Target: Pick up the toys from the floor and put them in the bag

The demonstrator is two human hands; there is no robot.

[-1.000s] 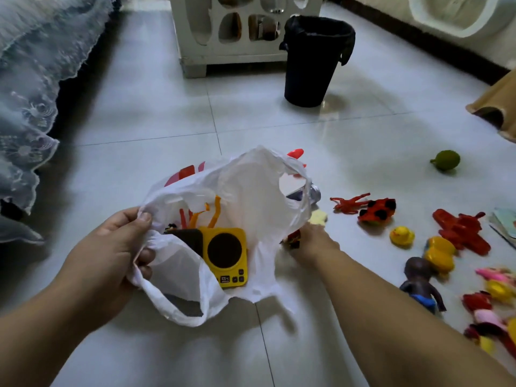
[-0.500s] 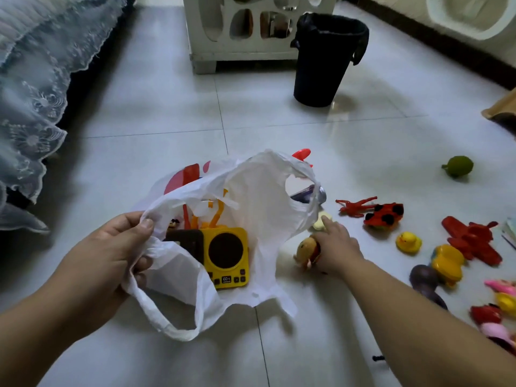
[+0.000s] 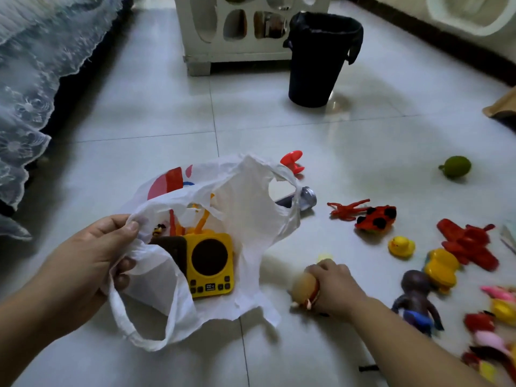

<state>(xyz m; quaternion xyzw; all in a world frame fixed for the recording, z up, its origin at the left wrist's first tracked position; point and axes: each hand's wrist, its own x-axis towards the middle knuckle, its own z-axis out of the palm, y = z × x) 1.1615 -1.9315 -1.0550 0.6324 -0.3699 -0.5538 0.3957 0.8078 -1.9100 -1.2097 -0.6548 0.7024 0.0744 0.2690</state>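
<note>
My left hand [image 3: 92, 255] grips the rim of a white plastic bag [image 3: 251, 219] and holds it open on the floor. Inside lie a yellow radio-like toy [image 3: 209, 263] and some orange pieces. My right hand [image 3: 332, 289] is closed on a small tan toy figure [image 3: 303, 286] just right of the bag, low over the tiles. More toys lie to the right: a red ladybug [image 3: 377, 219], a small yellow duck [image 3: 401, 246], a red plane [image 3: 466, 243], a dark doll [image 3: 416, 300], a yellow toy [image 3: 442, 268] and a green ball [image 3: 455, 166].
A black bin [image 3: 318, 57] stands behind the bag, next to a white cabinet [image 3: 237, 29]. A lace bed skirt [image 3: 25, 88] hangs along the left. A red suction toy [image 3: 291, 160] and a metal can [image 3: 305, 198] lie just behind the bag.
My right hand has closed on the tan figure and drawn it back toward me, away from the spot by the can. The left hand keeps holding the bag open.
</note>
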